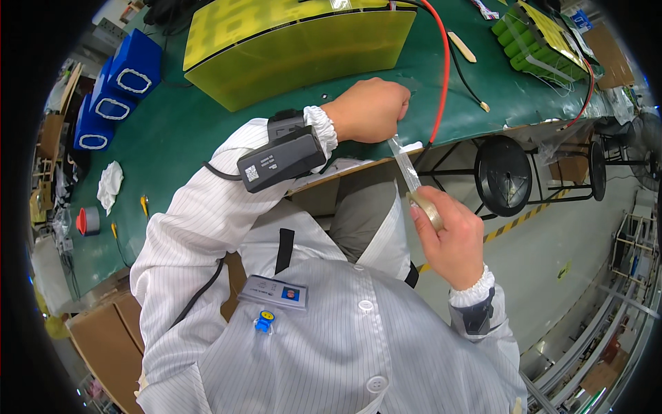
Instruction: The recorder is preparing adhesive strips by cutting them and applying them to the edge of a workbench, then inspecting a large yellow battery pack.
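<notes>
My left hand (pixel 369 110) is closed at the table's front edge, knuckles up, and pinches the free end of a clear tape strip (pixel 407 168). Lower and to the right, off the table, my right hand (pixel 452 234) grips the tape roll (pixel 429 211) that the strip comes from. The strip runs stretched between both hands. Just beyond my left hand stands a large battery pack (pixel 303 65) wrapped in translucent yellow sheet. A red cable (pixel 446 76) arches from it and hangs down over the table's edge, right of my left hand.
On the green tabletop (pixel 179 138) are blue battery packs (pixel 127 72) at left, a white crumpled cloth (pixel 110 186) and a red-grey roll (pixel 87 221). A smaller green cell pack (pixel 541 45) and a wooden stick (pixel 462 47) lie at right. Black stools (pixel 502 176) stand beyond the edge.
</notes>
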### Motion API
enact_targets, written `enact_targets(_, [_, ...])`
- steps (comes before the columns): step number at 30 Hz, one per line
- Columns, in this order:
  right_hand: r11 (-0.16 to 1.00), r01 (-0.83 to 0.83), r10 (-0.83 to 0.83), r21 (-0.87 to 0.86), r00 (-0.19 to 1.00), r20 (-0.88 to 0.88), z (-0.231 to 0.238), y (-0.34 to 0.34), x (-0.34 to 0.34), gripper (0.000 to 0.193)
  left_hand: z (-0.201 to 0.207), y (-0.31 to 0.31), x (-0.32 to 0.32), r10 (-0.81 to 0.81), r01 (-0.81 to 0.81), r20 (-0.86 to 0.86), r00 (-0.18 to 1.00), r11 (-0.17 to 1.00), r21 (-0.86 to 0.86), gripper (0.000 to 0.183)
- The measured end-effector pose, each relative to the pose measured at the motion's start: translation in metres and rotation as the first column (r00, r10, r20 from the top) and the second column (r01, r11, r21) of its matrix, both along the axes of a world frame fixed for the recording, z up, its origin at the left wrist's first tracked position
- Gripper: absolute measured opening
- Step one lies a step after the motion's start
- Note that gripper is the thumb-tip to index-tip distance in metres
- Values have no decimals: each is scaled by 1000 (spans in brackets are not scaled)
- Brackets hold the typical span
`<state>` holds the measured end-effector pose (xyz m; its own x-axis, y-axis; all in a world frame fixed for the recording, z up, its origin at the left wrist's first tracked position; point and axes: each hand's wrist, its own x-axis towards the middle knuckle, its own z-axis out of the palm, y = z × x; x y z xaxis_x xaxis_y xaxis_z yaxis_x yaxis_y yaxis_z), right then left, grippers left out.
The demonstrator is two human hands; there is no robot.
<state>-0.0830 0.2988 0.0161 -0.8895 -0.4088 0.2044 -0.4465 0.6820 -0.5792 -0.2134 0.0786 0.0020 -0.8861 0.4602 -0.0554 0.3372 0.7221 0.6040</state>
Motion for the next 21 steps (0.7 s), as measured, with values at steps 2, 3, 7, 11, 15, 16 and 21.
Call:
enact_targets(2, [1000, 4, -4, 0, 1000, 10, 1, -1, 1, 25, 0, 2, 1, -6, 6, -11, 1000, 1000, -20, 23])
enact_targets(3, [1000, 2, -2, 0, 1000, 11, 1, -1, 2, 25, 0, 3, 2, 16, -16, -5, 1000, 999, -44, 23])
enact_targets(7, [1000, 17, -17, -5, 1000, 7, -4, 2, 3, 27, -2, 10, 5, 72, -76, -38, 997, 990, -116, 27])
enact_targets(11, [999, 31, -32, 3, 999, 21, -3, 3, 4, 27, -10, -4, 3, 109, -117, -127, 986, 991, -63, 31])
enact_targets(15, [999, 22, -23, -31, 999, -24, -8, 0, 2, 28, -19, -11, 10, 199, -194, -97, 975, 980, 54, 32])
enact_targets(16, [999, 29, -29, -16, 1000, 3, -9, -2, 3, 28, -20, -13, 16, 277, -267, -112, 954, 959, 90, 33])
enact_targets(21, [996, -33, 42, -83, 994, 104, -13, -6, 9, 29, -28, -19, 52, 295, -382, -485, 823, 920, -88, 31])
